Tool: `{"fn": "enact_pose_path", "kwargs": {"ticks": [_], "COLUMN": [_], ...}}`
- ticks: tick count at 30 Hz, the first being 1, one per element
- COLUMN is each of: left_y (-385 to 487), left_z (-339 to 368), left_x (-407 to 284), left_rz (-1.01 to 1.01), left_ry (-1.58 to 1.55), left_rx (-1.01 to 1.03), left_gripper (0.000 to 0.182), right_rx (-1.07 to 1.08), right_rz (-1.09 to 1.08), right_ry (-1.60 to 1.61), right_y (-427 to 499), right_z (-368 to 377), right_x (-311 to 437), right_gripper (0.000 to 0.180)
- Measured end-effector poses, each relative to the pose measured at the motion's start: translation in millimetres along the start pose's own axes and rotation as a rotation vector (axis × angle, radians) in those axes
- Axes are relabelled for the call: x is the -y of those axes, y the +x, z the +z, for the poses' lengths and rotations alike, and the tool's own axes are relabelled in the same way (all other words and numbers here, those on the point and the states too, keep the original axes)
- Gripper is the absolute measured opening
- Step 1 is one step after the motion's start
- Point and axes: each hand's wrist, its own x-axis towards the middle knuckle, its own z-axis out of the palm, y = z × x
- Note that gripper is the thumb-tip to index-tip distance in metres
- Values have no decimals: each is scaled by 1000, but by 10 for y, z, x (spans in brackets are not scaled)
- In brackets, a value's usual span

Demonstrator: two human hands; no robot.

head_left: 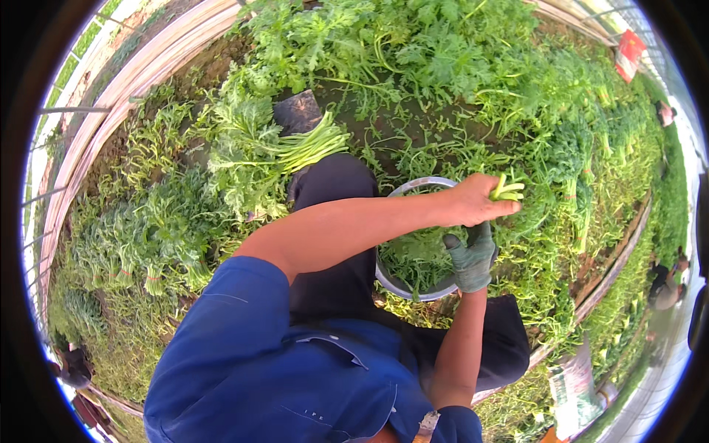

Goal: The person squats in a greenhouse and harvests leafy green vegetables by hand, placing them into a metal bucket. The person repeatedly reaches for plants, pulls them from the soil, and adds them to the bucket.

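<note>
My bare left hand (481, 200) reaches across my body to the right, closed around a small bunch of pale green stems (507, 191). The cut ends stick out past my thumb. Just below it is my right hand (473, 257) in a grey-green glove, thumb apart from the fingers, nothing visible between them. The fingertips are partly hidden under my left hand. Both hands are over the right side of a metal basin (396, 287) holding loose green leaves (418, 263). By my left knee lies a larger pile of leafy greens (313, 145), stems pointing right.
Uncut leafy greens (421, 39) grow ahead. Banded bundles lie at the left (154, 279) and right (570, 191). A dark flat piece (299, 111) rests near my left knee. A long wooden edge (615, 266) and a printed sack (576, 387) are at right; another person (667, 285) is beyond.
</note>
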Motion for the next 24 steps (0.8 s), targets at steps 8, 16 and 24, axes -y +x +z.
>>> {"fn": "enact_pose_path", "kwargs": {"ticks": [8,16,24], "left_y": [226,19,-588], "left_z": [388,219,-861], "left_x": [60,-162,-849], "left_rz": [358,248,403], "left_ry": [-55,-146,1218], "left_rx": [-188,91,-660], "left_gripper": [28,26,27], "right_rx": [-416,-199,-201], "right_rz": [-205,-216,24], "right_ry": [-164,-446,-555], "right_y": [-66,89,-122], "right_z": [108,43,281], "right_x": [-473,78,-233], "right_gripper": [39,52,57]}}
